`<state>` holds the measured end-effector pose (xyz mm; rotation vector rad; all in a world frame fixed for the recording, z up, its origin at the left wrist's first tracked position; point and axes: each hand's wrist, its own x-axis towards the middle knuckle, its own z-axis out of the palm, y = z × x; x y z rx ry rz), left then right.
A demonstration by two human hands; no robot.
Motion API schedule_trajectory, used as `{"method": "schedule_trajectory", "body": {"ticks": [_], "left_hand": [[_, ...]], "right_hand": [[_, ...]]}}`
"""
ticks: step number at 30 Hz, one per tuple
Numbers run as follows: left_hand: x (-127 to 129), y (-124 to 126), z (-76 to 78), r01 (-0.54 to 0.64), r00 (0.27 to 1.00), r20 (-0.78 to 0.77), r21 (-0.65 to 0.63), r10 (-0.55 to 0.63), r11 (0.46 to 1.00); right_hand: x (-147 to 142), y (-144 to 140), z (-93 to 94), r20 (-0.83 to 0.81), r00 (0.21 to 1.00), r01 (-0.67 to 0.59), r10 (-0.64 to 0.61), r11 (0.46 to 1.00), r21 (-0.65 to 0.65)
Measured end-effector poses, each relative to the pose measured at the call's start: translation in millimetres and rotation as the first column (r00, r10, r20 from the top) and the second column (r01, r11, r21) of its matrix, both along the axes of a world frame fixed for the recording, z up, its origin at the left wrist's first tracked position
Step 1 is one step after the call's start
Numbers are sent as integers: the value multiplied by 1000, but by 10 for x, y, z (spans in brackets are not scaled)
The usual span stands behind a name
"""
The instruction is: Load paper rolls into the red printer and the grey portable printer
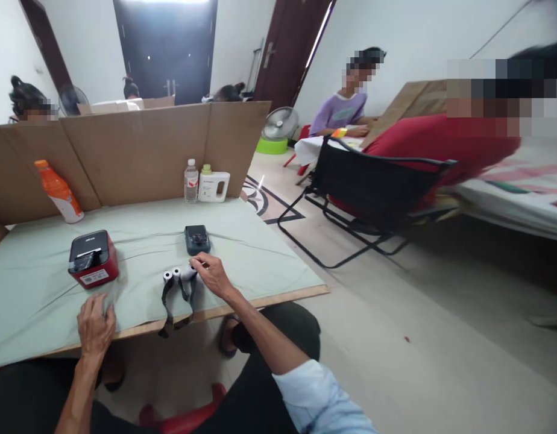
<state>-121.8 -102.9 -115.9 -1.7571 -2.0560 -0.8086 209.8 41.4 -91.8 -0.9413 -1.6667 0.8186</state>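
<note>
My left hand rests on the front edge of the table, fingers loosely spread and lying on the cloth, holding nothing. My right hand is at a group of small white rolls with dark cores, and its fingertips are pinched at the rightmost one. Dark strips trail from the rolls and hang over the table edge. Just beyond my right hand sits a small dark blue device, like a portable label printer. A red and black label printer stands just beyond my left hand.
An orange bottle, a clear water bottle and a white jug stand along the cardboard partition. To the right are a black folding chair with a person in red, a person in purple, and a fan.
</note>
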Motion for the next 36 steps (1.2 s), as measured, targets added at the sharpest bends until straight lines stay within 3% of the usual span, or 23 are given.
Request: {"method": "schedule_trajectory", "body": {"ticks": [7, 11, 16, 22, 31, 36], "left_hand": [[28, -1, 62, 9, 1000, -2, -6, -9, 1000], [195, 109, 118, 132, 988, 85, -24, -130, 991], [648, 469, 305, 363, 863, 412, -103, -292, 926], [1073, 825, 522, 548, 726, 619, -258, -299, 795], [1159, 969, 469, 676, 568, 747, -184, -346, 713], [1166, 1022, 476, 695, 553, 754, -183, -355, 695]], "right_hand": [[20, 31, -45, -96, 995, 0, -5, 999, -50], [-59, 43, -38, -92, 993, -75, 73, 997, -16], [-21, 69, -103, -133, 984, -120, 115, 992, -28], [61, 87, -232, -184, 971, -169, 150, 981, -98], [66, 23, -236, -88, 965, -259, 248, 953, -156], [54, -20, -238, -111, 961, -269, 253, 947, -178]]}}
